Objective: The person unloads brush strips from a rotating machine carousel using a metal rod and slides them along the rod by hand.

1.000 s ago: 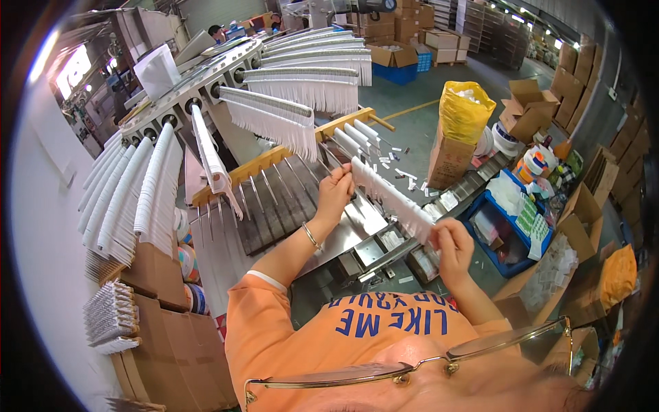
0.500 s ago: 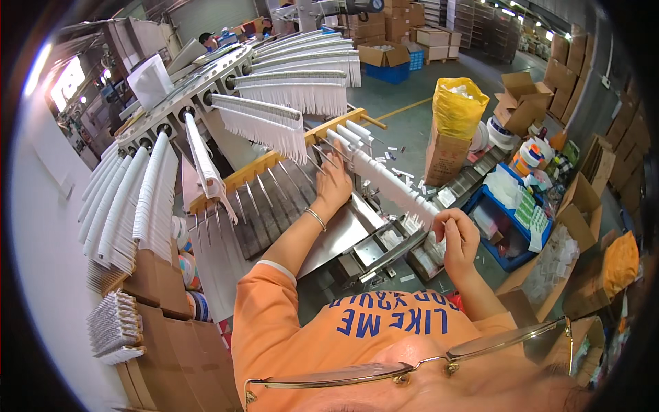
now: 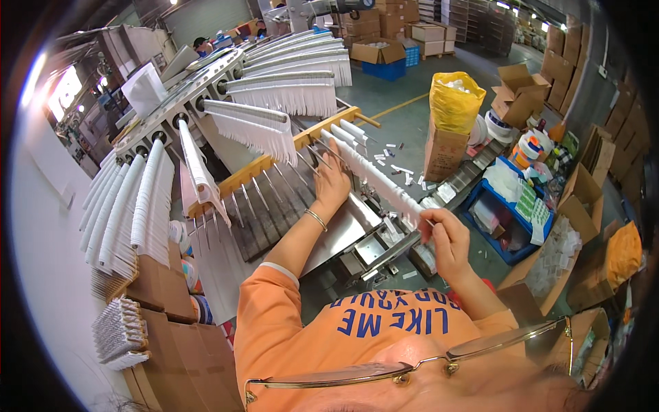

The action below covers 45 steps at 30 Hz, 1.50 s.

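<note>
A long row of thin white hanging pieces (image 3: pixel 384 182) is threaded on a metal rod. It slants from a yellow wooden bar (image 3: pixel 302 139) toward my right side. My right hand (image 3: pixel 449 246) is closed on the near end of this row, thumb and fingers pinched together. By the row's far end my left hand (image 3: pixel 331 184) is among the bare metal rods (image 3: pixel 269 181), fingers curled; what they grip is hidden. Shorter white rolls (image 3: pixel 348 132) sit on rods just beyond.
To the left, a machine (image 3: pixel 199 86) carries several arms hung with white pieces (image 3: pixel 264 127). A metal table (image 3: pixel 336 237) lies below my left arm. On the right stand a yellow bag in a carton (image 3: pixel 453 113) and a blue crate (image 3: pixel 504 254). White scraps litter the floor.
My right hand has moved slightly left and down, and the near end of the white row has shifted left with it. My left hand has stayed almost in place.
</note>
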Available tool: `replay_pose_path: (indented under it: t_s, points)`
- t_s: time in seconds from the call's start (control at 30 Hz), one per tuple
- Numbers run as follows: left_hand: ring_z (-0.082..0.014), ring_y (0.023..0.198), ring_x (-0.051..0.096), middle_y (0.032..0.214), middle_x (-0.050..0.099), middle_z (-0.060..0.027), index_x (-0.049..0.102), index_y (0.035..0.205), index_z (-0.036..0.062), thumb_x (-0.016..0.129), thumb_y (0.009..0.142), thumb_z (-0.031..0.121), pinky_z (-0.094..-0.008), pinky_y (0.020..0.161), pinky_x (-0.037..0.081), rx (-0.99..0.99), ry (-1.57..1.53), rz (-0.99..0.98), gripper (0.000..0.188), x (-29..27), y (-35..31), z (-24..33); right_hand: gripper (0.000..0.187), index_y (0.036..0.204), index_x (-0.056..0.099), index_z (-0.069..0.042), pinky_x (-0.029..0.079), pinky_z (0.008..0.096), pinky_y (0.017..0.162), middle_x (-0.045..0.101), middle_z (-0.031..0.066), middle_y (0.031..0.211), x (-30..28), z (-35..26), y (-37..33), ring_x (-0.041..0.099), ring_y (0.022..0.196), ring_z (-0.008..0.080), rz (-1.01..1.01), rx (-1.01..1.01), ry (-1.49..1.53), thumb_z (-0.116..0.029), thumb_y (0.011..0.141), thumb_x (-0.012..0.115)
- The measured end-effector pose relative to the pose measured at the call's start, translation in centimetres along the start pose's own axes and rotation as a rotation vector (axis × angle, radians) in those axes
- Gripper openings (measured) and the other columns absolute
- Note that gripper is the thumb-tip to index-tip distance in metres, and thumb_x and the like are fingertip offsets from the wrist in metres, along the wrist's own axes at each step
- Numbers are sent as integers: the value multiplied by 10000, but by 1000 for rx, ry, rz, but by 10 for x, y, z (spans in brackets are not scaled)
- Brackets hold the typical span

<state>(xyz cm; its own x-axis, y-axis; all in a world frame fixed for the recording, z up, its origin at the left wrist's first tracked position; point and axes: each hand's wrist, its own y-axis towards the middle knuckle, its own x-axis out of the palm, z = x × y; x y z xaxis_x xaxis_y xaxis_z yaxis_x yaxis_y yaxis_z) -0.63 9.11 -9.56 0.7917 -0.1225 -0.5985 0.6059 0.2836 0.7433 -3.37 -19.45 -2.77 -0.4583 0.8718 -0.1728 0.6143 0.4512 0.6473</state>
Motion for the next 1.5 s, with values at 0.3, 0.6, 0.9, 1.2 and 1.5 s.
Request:
replay_pose_path:
  t_s: [0.3,0.6,0.9,1.2,1.5]
  points:
    - [-381,768,501,904,473,-205,207,1358,12,479,662,-1,-486,659,395,-40,138,-108,748,-20,-5,30,145,923,524,13,389,235,606,496,63,753,-2,16,-14,473,655,121,26,42,-61,-40,866,402]
    - [-293,740,482,829,444,-134,350,1301,23,488,687,-41,-384,641,400,297,-178,-76,632,-61,-5,72,127,966,482,-45,317,179,529,470,17,785,-62,63,-54,388,596,57,623,264,484,-77,868,408]
    - [-155,663,507,734,514,-41,518,741,36,507,806,132,-271,569,405,37,-456,-1133,116,-42,-12,86,135,894,535,-57,279,179,466,452,-17,700,-130,100,-42,341,545,34,532,266,347,-89,825,423]
    - [-99,614,467,715,508,-26,519,810,34,428,922,268,-200,552,369,-632,-1212,-1464,275,-20,-1,100,155,942,532,-75,260,160,521,421,-54,717,-161,171,55,338,586,22,206,332,338,-142,842,436]
    - [-108,649,492,736,535,-30,553,829,8,499,892,248,-225,606,411,-959,-1408,-1098,254,105,62,90,373,1119,465,-96,289,159,545,458,-39,771,-167,364,243,386,651,33,-225,217,412,-392,922,355]
